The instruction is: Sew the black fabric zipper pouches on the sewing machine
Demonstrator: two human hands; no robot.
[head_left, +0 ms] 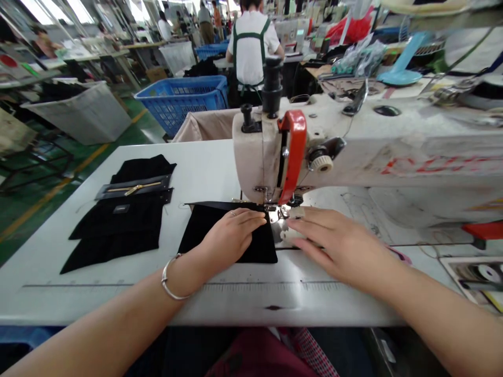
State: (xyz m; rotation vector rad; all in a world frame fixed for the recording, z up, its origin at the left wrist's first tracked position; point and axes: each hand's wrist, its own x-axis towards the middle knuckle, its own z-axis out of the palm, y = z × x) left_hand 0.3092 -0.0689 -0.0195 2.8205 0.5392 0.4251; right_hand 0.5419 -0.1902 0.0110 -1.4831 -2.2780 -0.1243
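Observation:
A piece of black fabric (200,230) lies beneath the head of a white sewing machine (255,152), its right edge beside the lit needle area (277,213). My left hand (231,233) rests flat on this fabric, fingers stretched towards the presser foot; a bracelet circles the wrist. To the right of the needle, my right hand (334,238) reaches in with fingers extended and apart, fingertips close to a small white part (291,235) on the machine bed. Whether they touch it, I cannot tell. Both hands are open.
Several black fabric pieces (118,222) lie at the table's left, one with a gold zipper (137,187). A ruler scale (231,286) runs along the front. Beyond stand a blue basket (184,99) and a grey bin (86,112). A person (251,47) sits ahead, back turned.

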